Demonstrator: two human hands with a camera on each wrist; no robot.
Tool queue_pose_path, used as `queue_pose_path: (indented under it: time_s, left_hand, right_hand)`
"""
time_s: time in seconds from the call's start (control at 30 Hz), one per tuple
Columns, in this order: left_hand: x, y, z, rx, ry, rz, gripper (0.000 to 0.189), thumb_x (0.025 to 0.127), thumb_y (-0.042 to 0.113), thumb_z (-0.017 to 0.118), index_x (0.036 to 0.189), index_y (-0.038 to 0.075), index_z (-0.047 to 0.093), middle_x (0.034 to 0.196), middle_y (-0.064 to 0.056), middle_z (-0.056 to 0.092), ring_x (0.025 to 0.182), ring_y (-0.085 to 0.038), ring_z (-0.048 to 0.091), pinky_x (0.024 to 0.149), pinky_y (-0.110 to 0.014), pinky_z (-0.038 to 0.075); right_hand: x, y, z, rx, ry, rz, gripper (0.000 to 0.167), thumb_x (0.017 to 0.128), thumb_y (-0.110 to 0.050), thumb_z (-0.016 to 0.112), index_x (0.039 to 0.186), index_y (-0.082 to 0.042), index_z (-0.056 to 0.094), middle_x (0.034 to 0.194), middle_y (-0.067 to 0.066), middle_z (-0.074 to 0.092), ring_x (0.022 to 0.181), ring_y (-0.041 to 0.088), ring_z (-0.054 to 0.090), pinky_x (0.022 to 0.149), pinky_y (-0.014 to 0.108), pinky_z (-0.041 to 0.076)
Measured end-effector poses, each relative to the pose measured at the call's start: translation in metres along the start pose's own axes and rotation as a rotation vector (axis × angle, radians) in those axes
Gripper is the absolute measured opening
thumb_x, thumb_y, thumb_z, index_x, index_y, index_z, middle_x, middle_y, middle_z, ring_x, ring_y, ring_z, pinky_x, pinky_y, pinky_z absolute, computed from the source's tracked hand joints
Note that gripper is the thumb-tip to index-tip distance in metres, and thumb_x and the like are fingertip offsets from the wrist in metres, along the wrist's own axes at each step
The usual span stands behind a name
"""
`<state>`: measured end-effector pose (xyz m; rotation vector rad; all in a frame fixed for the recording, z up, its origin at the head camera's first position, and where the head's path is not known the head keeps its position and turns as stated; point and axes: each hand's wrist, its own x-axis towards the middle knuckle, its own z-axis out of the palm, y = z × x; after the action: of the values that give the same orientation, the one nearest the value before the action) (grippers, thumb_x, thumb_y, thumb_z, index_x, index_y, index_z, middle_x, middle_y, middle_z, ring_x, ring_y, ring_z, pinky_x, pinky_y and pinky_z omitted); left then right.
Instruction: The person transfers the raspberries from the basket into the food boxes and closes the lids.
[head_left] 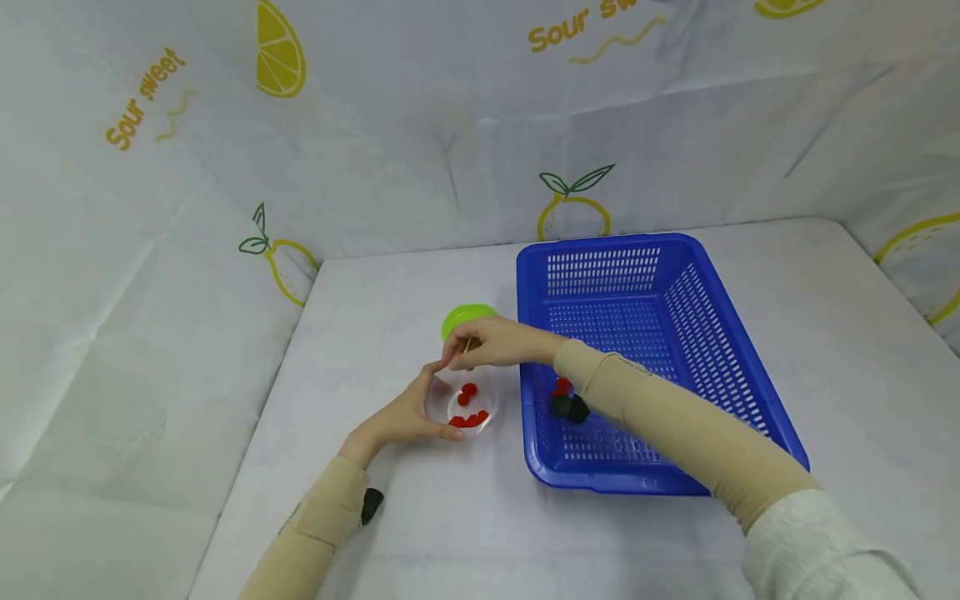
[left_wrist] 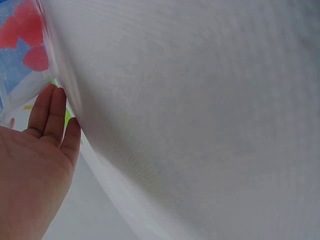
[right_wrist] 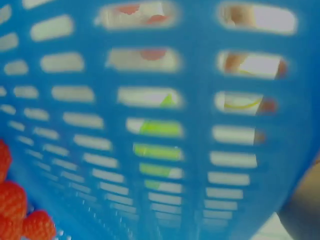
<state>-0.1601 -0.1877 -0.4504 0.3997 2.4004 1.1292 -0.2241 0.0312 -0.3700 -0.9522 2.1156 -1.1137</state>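
Keep the pale cuff [head_left: 817, 550], nearest at lower right, off the counter [head_left: 480, 533] and away from the blue basket [head_left: 626, 482], right of centre. Steady with the left hand [head_left: 408, 410], with thumb and fingers curved round the left side of the clear bowl [head_left: 455, 407] near mid-frame; squeeze lightly, as probably flexible plastic. Work gently with the right hand [head_left: 498, 342] at the clear bowl's upper edge, fingers bent; cannot tell whether gripping anything. Avoid nudging the green bowl [head_left: 468, 313], partly covered just above. Take care not to scatter the red pieces [head_left: 471, 420] inside the clear bowl, some along its lower side.
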Motion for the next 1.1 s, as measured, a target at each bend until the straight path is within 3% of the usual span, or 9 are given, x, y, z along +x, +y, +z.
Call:
queue_pose_path:
  time_s: [0.23, 0.5, 0.67, 0.83, 1.1]
  left_hand:
    - [0.002, 0.000, 0.001, -0.003, -0.004, -0.023, 0.109, 0.062, 0.046, 0.083, 0.144, 0.040, 0.012, 0.151, 0.000, 0.024, 0.141, -0.021, 0.023, 0.113, -0.055, 0.023]
    - [0.002, -0.001, 0.001, -0.004, 0.004, -0.027, 0.109, 0.062, 0.044, 0.084, 0.145, 0.040, 0.013, 0.148, -0.001, 0.028, 0.139, -0.021, 0.026, 0.113, -0.053, 0.025]
    - [0.002, -0.001, 0.001, -0.003, 0.005, -0.020, 0.109, 0.062, 0.043, 0.084, 0.146, 0.038, 0.013, 0.149, -0.002, 0.026, 0.140, -0.022, 0.025, 0.113, -0.054, 0.025]
    - [0.002, 0.000, -0.001, 0.003, 0.007, -0.019, 0.109, 0.062, 0.043, 0.084, 0.145, 0.037, 0.013, 0.149, -0.004, 0.028, 0.139, -0.023, 0.026, 0.113, -0.054, 0.024]
    - [0.002, -0.003, 0.002, 0.005, 0.015, -0.034, 0.109, 0.062, 0.043, 0.084, 0.146, 0.038, 0.014, 0.146, -0.002, 0.032, 0.137, -0.021, 0.029, 0.113, -0.053, 0.026]
  right_hand:
    - [-0.024, 0.004, -0.020, 0.114, 0.121, -0.007, 0.021, 0.090, -0.023, 0.061, 0.108, -0.011, 0.063, 0.098, 0.011, 0.065, 0.089, 0.027, 0.060, 0.076, 0.028, 0.052]
    - [-0.058, 0.023, -0.044, 0.171, 0.235, 0.057, 0.024, 0.090, -0.026, 0.061, 0.109, -0.011, 0.063, 0.109, 0.012, 0.064, 0.093, 0.022, 0.060, 0.085, 0.034, 0.053]
    - [-0.074, 0.043, -0.050, 0.147, 0.253, 0.119, 0.025, 0.090, -0.028, 0.061, 0.108, -0.011, 0.064, 0.109, 0.008, 0.064, 0.098, 0.023, 0.061, 0.091, 0.040, 0.052]
    - [-0.083, 0.068, -0.050, 0.087, 0.262, 0.148, 0.028, 0.090, -0.024, 0.061, 0.109, -0.003, 0.063, 0.106, 0.010, 0.066, 0.097, 0.024, 0.060, 0.092, 0.039, 0.050]
    - [-0.090, 0.102, -0.047, -0.093, 0.181, 0.242, 0.021, 0.090, -0.021, 0.060, 0.105, -0.008, 0.064, 0.103, 0.005, 0.067, 0.093, 0.016, 0.059, 0.090, 0.039, 0.049]
